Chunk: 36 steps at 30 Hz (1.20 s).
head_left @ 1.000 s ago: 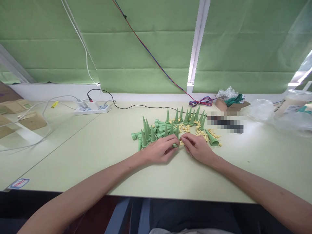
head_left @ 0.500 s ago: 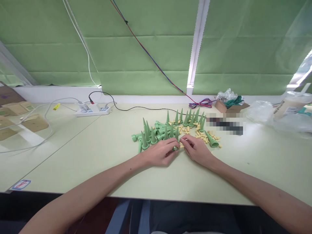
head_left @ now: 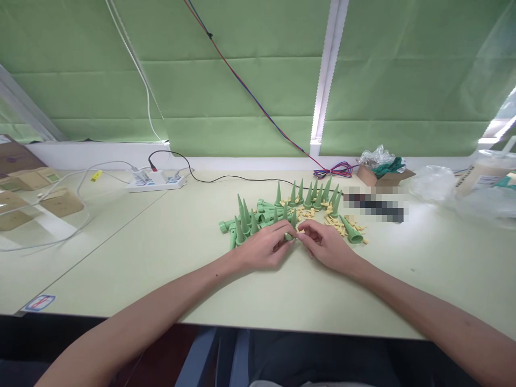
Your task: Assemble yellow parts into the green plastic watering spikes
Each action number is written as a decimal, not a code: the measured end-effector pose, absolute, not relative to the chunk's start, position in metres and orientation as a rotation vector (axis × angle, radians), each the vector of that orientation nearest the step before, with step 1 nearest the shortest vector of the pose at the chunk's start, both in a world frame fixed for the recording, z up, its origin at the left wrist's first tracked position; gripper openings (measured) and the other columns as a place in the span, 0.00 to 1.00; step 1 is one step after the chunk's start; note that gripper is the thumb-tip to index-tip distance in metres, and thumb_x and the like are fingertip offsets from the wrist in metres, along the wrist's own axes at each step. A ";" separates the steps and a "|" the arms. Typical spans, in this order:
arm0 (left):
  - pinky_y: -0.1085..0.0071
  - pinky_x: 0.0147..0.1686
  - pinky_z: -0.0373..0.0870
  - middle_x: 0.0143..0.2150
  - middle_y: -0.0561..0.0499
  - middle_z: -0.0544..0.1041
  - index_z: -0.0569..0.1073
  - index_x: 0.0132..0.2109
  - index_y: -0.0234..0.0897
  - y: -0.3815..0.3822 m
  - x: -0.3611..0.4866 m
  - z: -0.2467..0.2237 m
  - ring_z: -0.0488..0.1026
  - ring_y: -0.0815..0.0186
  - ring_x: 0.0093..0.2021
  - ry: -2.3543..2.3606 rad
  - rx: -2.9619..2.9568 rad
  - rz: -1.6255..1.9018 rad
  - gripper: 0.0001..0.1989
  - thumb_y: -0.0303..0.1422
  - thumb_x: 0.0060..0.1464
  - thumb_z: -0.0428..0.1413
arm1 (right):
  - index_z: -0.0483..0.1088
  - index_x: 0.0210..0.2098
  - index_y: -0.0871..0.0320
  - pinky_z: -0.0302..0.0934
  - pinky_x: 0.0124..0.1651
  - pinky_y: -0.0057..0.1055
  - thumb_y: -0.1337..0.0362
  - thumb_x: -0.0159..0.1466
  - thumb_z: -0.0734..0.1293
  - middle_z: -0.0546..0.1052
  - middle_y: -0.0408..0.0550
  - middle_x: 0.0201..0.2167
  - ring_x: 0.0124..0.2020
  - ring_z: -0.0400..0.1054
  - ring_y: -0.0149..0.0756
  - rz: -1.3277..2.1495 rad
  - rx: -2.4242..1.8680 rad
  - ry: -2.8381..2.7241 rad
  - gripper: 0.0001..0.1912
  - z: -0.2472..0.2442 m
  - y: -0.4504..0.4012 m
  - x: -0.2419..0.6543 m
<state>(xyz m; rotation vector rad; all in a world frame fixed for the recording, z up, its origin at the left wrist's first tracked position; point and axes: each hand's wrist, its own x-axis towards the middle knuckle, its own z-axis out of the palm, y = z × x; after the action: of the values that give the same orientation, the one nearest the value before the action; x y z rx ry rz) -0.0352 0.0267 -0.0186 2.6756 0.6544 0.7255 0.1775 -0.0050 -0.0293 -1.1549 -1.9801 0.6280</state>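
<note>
Green piece (head_left: 287, 236) sits in left hand (head_left: 266, 248), fingers curled round it, slightly higher than half a second ago, near yellow bits (head_left: 307, 213); right hand (head_left: 325, 244) fingertips alongside, can't tell if pinching anything. Two-handed handling likely still underway.

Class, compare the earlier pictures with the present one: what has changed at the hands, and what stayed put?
The left hand, gripping a green piece, has shifted slightly upward in the picture. Beside it, the right hand has slightly changed its finger pose. No new grasp or release shows. Upright green cones, yellow pieces and the tipped cone stayed put.
</note>
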 end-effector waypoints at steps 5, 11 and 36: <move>0.72 0.33 0.69 0.45 0.46 0.73 0.68 0.48 0.37 0.028 -0.035 -0.020 0.71 0.67 0.36 0.619 2.698 0.750 0.09 0.26 0.62 0.48 | 0.65 0.34 0.56 0.55 0.29 0.30 0.60 0.70 0.60 0.67 0.39 0.19 0.21 0.62 0.32 0.620 -1.129 -1.995 0.09 -0.030 -0.005 0.179; 0.72 0.30 0.67 0.45 0.45 0.73 0.68 0.47 0.36 0.029 -0.035 -0.019 0.70 0.68 0.33 0.588 2.754 0.753 0.09 0.25 0.61 0.47 | 0.64 0.31 0.56 0.53 0.30 0.29 0.60 0.70 0.60 0.66 0.38 0.20 0.22 0.58 0.31 0.571 -1.126 -2.026 0.11 -0.031 -0.004 0.181; 0.73 0.28 0.65 0.45 0.45 0.75 0.69 0.47 0.37 0.024 -0.035 -0.013 0.69 0.69 0.30 0.560 2.804 0.769 0.09 0.26 0.62 0.47 | 0.57 0.22 0.56 0.49 0.28 0.30 0.55 0.73 0.54 0.60 0.38 0.18 0.21 0.53 0.29 0.427 -1.183 -2.091 0.24 -0.032 -0.002 0.179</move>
<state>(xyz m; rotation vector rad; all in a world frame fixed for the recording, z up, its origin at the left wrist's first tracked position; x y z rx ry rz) -0.0348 0.0239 -0.0134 2.8038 0.5604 0.7689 0.1793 -0.0022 -0.0323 -1.1835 -2.0910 0.4269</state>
